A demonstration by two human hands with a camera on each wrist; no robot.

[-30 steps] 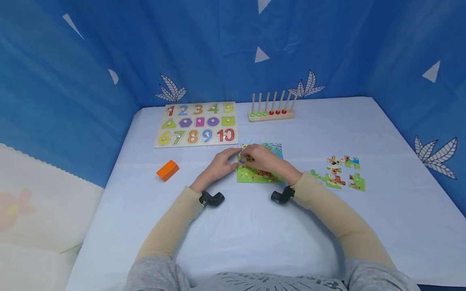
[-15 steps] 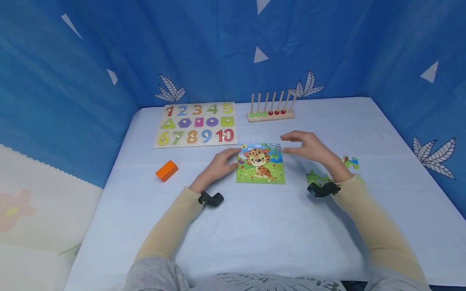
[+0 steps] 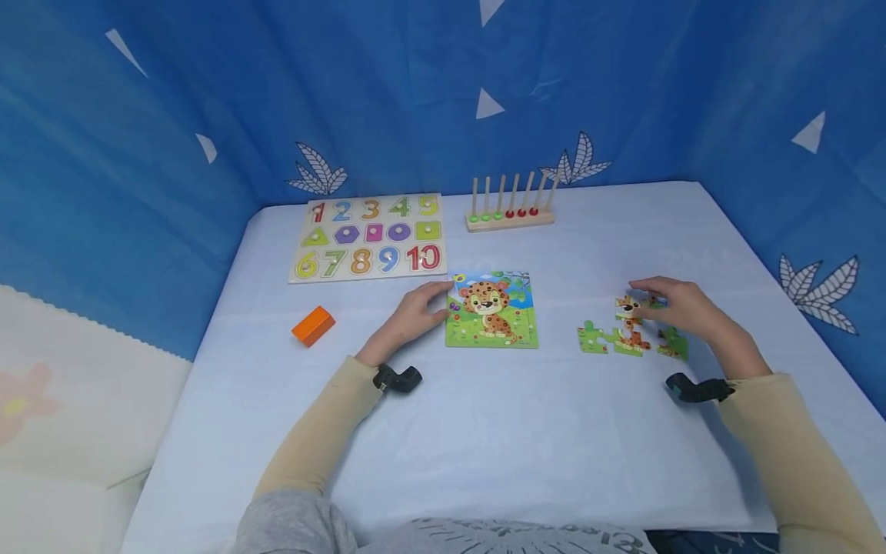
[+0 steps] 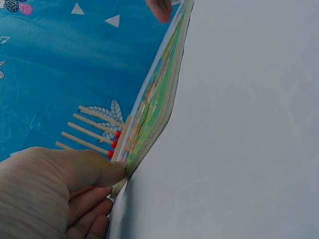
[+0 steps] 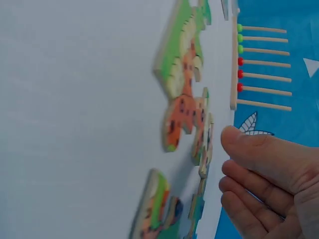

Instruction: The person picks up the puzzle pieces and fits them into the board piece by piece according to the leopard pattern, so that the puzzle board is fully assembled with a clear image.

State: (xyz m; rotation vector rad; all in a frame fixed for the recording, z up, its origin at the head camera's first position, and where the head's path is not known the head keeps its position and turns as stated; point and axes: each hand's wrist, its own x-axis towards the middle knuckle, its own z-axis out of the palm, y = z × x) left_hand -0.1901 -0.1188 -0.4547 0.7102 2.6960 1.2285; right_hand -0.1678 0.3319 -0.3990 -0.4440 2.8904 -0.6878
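Note:
A square jigsaw board (image 3: 490, 309) with a spotted leopard cub picture lies in the middle of the table. My left hand (image 3: 415, 314) rests at its left edge, thumb and fingers spread; in the left wrist view the thumb (image 4: 107, 172) touches the board's edge. My right hand (image 3: 681, 308) hovers over several loose jigsaw pieces (image 3: 628, 338), partly covering those at the back right. The right wrist view has the right thumb (image 5: 254, 149) apart from the fingers, with nothing between them, beside the spotted orange and green pieces (image 5: 182, 99).
A number and shape peg board (image 3: 370, 237) lies at the back left. Right of it stands a wooden bead rack (image 3: 511, 221) with upright pegs and green and red beads. An orange block (image 3: 314, 326) sits left of my left hand. Blue curtains (image 3: 388, 100) surround the table.
My right hand has left the jigsaw board and moved right, over the loose pieces, uncovering the leopard picture. My left hand stays at the board's left edge.

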